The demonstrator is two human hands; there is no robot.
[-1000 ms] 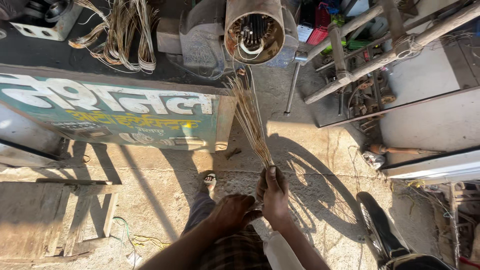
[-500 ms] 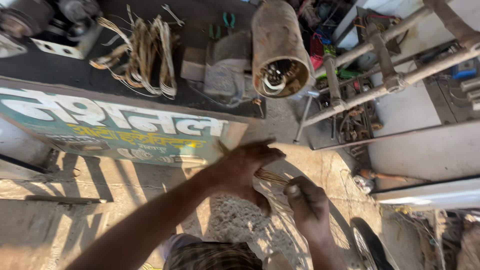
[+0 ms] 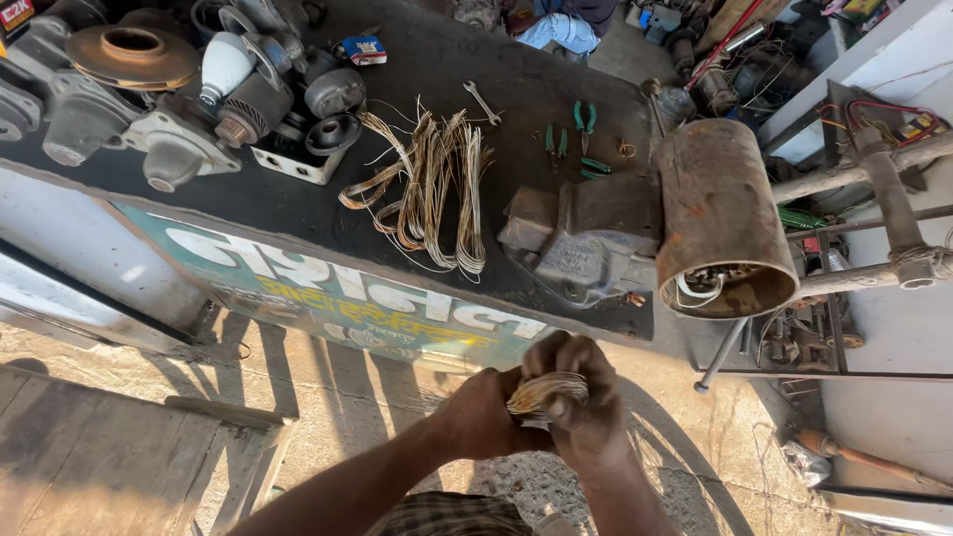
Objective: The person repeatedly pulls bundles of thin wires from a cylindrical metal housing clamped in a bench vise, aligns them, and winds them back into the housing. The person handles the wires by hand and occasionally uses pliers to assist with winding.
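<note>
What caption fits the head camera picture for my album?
Both hands, left hand and right hand, clutch a bundle of copper wire below a workbench holding wire coils and a rusty cylinder.

Left hand point(image 3: 481, 415) and right hand point(image 3: 581, 397) clenched together, knuckles up, forearms angled inward

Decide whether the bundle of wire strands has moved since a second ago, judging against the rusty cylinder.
Yes. The wire bundle, earlier stretched straight down from the rusty cylinder, is now coiled between both hands, below and left of it.
</note>
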